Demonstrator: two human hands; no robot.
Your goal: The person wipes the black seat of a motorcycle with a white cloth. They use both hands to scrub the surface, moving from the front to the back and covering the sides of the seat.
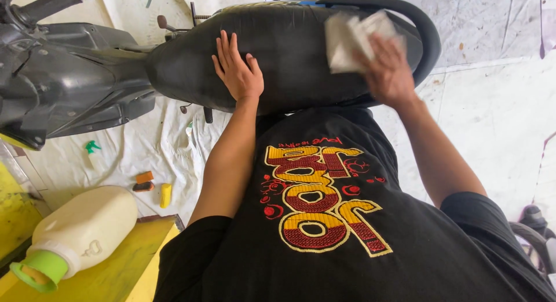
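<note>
A black scooter seat [295, 59] stretches across the top of the head view. My left hand [237, 70] lies flat on the middle of the seat, fingers spread and holding nothing. My right hand [388, 70] presses a crumpled white cloth [350, 38] against the rear part of the seat, near the black grab rail [425, 41]. The hand is blurred from motion.
The scooter's black body panels [63, 82] fill the upper left. A white sheet [150, 145] covers the floor, with a green-capped spray bottle [92, 151], small orange and yellow items [153, 186] on it. A white jug with a green cap [81, 232] lies on a yellow surface at lower left.
</note>
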